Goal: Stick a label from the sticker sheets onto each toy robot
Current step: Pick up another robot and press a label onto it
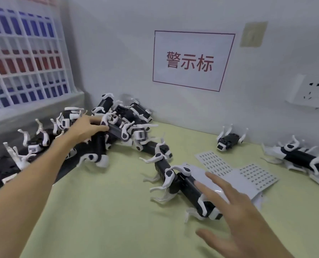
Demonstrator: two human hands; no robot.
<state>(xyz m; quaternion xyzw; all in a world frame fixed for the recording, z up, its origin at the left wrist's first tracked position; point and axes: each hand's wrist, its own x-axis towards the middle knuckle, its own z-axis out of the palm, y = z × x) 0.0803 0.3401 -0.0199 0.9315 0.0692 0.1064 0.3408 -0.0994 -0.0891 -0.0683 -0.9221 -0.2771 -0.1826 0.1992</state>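
Observation:
A heap of black-and-white toy robot dogs [117,116] fills the back left of the green table. My left hand [86,127] reaches into the heap and its fingers curl round one black robot body [116,129]. Two robots lie end to end in the middle; the nearer one [194,190] lies under the spread, straight fingers of my right hand [235,207], which hovers just above it. Two grey sticker sheets [215,163] [257,175] lie flat beyond that hand. Single robots lie at the back [229,141] and far right [303,158].
A white lattice crate [24,53] with blue and red items stands at the left. The back wall carries a red-framed sign [192,60] and a power socket [313,94]. Green mat [108,211] covers the near table.

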